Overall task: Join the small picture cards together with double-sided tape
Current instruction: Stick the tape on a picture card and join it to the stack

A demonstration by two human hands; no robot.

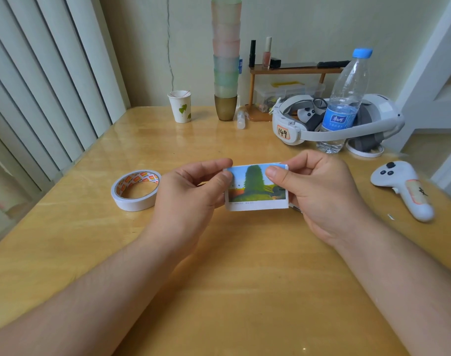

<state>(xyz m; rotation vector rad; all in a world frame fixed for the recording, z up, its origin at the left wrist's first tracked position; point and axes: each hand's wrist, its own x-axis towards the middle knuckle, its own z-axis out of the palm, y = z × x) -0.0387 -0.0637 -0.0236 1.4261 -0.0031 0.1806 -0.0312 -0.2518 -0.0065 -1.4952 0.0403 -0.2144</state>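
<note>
Both forearms reach in over table (232, 291). Left hand (193, 191) pinches picture card (255, 191) at left edge, right hand (319, 191) at right; long axis left-right. Tape roll (135, 190) beside left hand, nearer it.

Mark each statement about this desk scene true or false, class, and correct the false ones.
1. Both hands, left hand and right hand, pinch the picture card. True.
2. The tape roll lies to the right of the card. False: it lies to its left.
3. The water bottle has a blue cap. True.
4. The paper cup lies tipped over. False: it stands upright.
5. The white controller is in the right hand. False: it lies on the table.
</note>
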